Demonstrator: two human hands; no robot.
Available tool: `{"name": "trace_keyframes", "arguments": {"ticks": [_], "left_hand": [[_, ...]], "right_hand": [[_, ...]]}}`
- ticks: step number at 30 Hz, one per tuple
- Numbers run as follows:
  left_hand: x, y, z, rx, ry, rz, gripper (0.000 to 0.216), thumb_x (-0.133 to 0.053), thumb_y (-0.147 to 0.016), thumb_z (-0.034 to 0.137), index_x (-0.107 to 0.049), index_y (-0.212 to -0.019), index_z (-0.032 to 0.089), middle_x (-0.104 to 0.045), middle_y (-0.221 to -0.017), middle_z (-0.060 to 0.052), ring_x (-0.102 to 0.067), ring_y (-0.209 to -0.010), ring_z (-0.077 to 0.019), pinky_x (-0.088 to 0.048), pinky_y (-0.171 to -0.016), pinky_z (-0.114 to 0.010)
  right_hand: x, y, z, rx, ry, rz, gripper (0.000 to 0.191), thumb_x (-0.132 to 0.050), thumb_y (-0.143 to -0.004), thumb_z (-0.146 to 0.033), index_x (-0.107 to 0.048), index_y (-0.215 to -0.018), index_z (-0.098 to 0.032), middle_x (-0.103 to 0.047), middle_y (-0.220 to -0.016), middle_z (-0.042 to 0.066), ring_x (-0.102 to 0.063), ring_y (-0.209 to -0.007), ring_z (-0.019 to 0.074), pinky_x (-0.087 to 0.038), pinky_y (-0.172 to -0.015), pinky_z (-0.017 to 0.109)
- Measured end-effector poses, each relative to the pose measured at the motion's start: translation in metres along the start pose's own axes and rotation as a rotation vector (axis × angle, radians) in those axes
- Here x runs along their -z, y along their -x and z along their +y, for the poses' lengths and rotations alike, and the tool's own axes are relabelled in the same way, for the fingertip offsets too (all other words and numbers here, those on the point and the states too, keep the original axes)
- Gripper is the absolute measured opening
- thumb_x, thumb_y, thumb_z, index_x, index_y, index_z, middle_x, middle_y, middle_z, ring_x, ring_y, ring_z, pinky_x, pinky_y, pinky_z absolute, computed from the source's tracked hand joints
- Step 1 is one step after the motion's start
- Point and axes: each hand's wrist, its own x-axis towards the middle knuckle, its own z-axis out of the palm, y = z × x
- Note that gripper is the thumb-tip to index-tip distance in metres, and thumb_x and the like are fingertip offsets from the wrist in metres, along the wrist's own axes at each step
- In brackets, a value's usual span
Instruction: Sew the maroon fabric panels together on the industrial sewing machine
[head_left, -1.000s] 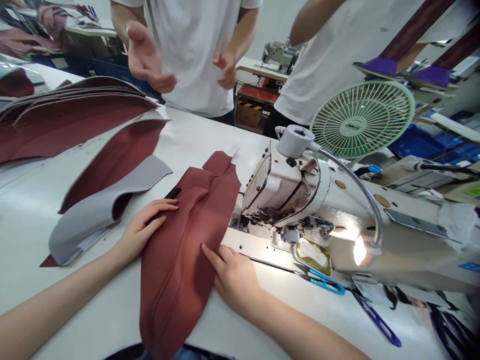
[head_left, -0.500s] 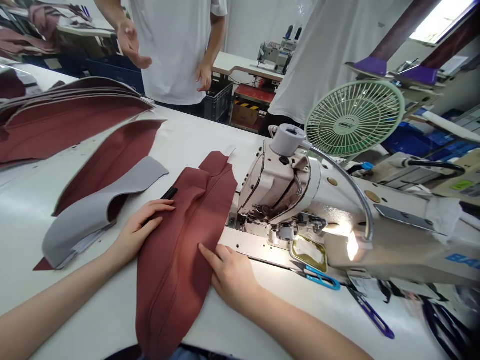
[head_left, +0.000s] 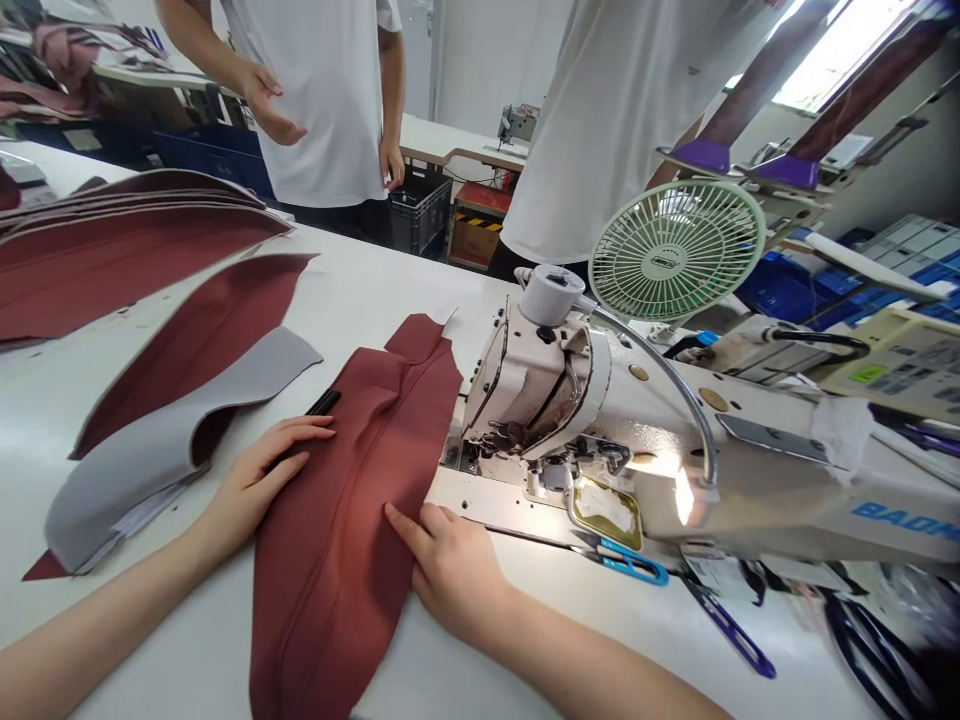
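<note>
A maroon stitched panel (head_left: 345, 500), with a seam along its length and a notched far end, lies on the white table in front of me. My left hand (head_left: 262, 470) rests at its left edge, fingers stretched out over the material, beside a small black object (head_left: 324, 402) whose kind I cannot make out. At the panel's right edge is my right hand (head_left: 450, 560); its forefinger presses on top, the other fingers are curled and the thumb is partly hidden at the edge. The sewing machine (head_left: 532, 380) stands just beyond, its needle area apart from the panel.
Left lie a maroon panel (head_left: 195, 340), a grey-backed curled piece (head_left: 127, 470) and a stack of panels (head_left: 142, 250). Blue thread snips (head_left: 630, 562), purple snips (head_left: 731, 630) and a small tray (head_left: 606, 512) are right. Behind are a green fan (head_left: 667, 255) and two people in white shirts (head_left: 307, 100).
The camera view has shifted slightly, so most things sit further left and a little lower. Both hands keep their places on the maroon panel.
</note>
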Motion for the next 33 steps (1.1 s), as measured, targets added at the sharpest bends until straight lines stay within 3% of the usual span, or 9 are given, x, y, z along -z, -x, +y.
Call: {"name": "trace_keyframes", "arguments": {"ticks": [12, 16, 20, 24, 28, 33], "left_hand": [[0.002, 0.004, 0.005, 0.070, 0.109, 0.052, 0.031, -0.049, -0.092, 0.045, -0.068, -0.109, 0.027, -0.058, -0.136, -0.004, -0.046, -0.133, -0.0292, -0.029, -0.118, -0.051], [0.004, 0.006, 0.008, 0.093, 0.220, 0.104, 0.029, -0.049, -0.092, 0.043, -0.068, -0.107, 0.026, -0.058, -0.136, -0.002, -0.044, -0.135, -0.0294, -0.026, -0.120, -0.050], [0.004, 0.004, 0.009, 0.109, 0.166, 0.046, 0.032, -0.050, -0.091, 0.047, -0.068, -0.107, 0.026, -0.058, -0.137, -0.003, -0.044, -0.135, -0.0310, -0.026, -0.120, -0.052], [0.002, 0.003, 0.006, 0.088, 0.114, 0.027, 0.032, -0.050, -0.091, 0.047, -0.068, -0.108, 0.026, -0.058, -0.137, -0.004, -0.046, -0.133, -0.0302, -0.029, -0.118, -0.051], [0.001, 0.001, 0.002, 0.064, 0.077, 0.032, 0.034, -0.049, -0.091, 0.046, -0.068, -0.109, 0.025, -0.058, -0.137, -0.006, -0.049, -0.131, -0.0287, -0.033, -0.117, -0.047], [0.001, -0.002, 0.003, 0.043, 0.065, 0.027, 0.034, -0.048, -0.091, 0.044, -0.069, -0.108, 0.023, -0.060, -0.135, -0.008, -0.051, -0.129, -0.0271, -0.035, -0.115, -0.047]], "right_hand": [[-0.010, 0.004, 0.000, 0.045, 0.099, 0.085, 0.060, -0.052, -0.089, -0.019, -0.042, -0.148, -0.022, -0.060, -0.095, 0.008, -0.056, -0.079, 0.0196, -0.042, -0.058, 0.030], [-0.011, 0.005, 0.000, 0.053, 0.128, 0.165, 0.052, -0.054, -0.090, -0.021, -0.049, -0.142, -0.024, -0.058, -0.093, 0.008, -0.053, -0.082, 0.0201, -0.041, -0.063, 0.031], [-0.007, 0.004, 0.001, 0.079, 0.111, 0.232, 0.046, -0.055, -0.091, -0.021, -0.055, -0.137, -0.024, -0.059, -0.094, 0.008, -0.052, -0.087, 0.0212, -0.040, -0.072, 0.035], [-0.010, 0.003, 0.003, 0.124, 0.045, 0.281, 0.047, -0.055, -0.089, -0.020, -0.054, -0.136, -0.020, -0.062, -0.115, 0.010, -0.052, -0.104, 0.0228, -0.042, -0.085, 0.037], [-0.014, 0.002, 0.005, 0.158, 0.005, 0.274, 0.051, -0.054, -0.087, -0.017, -0.050, -0.139, -0.015, -0.049, -0.145, 0.013, -0.039, -0.134, 0.0252, -0.039, -0.103, 0.040], [-0.011, 0.001, 0.006, 0.147, -0.030, 0.199, 0.060, -0.052, -0.088, -0.018, -0.041, -0.148, -0.021, -0.042, -0.153, 0.012, -0.033, -0.142, 0.0270, -0.039, -0.106, 0.044]]}}
